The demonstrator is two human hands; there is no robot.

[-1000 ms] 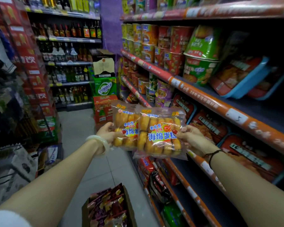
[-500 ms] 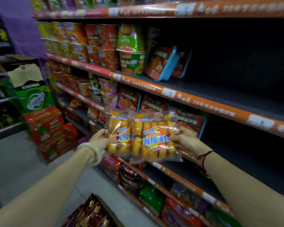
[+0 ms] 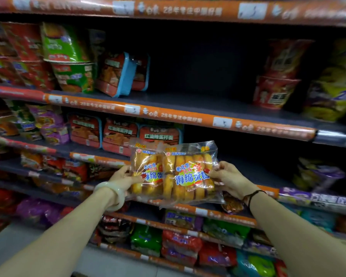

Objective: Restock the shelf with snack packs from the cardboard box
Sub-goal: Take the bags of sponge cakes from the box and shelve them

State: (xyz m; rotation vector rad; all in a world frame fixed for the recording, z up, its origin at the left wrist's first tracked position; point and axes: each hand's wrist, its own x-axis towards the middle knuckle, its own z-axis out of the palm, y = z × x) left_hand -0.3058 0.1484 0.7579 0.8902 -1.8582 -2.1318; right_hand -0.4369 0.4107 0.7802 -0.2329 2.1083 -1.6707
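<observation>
Two clear snack packs of yellow sponge cakes overlap in front of me. My left hand (image 3: 122, 178) grips the left pack (image 3: 146, 174) by its left edge. My right hand (image 3: 228, 179) grips the right pack (image 3: 190, 176) by its right edge. Both packs are upright, facing me, level with the third shelf (image 3: 218, 211) from the top. Behind and to the right of the packs that shelf level is dark, with no goods showing. The cardboard box is out of view.
Red trays with blue rims (image 3: 120, 134) stand just left of and behind the packs. The shelf above (image 3: 188, 104) has a wide bare stretch between blue-rimmed trays and red cup noodles (image 3: 276, 90). Lower shelves hold coloured bags (image 3: 180, 244). Grey floor (image 3: 12, 242) lies bottom left.
My view has swung right from the aisle to face the shelves squarely. Both hands keep the two packs and have carried them toward the dark gap beside the red trays. The box left the view.
</observation>
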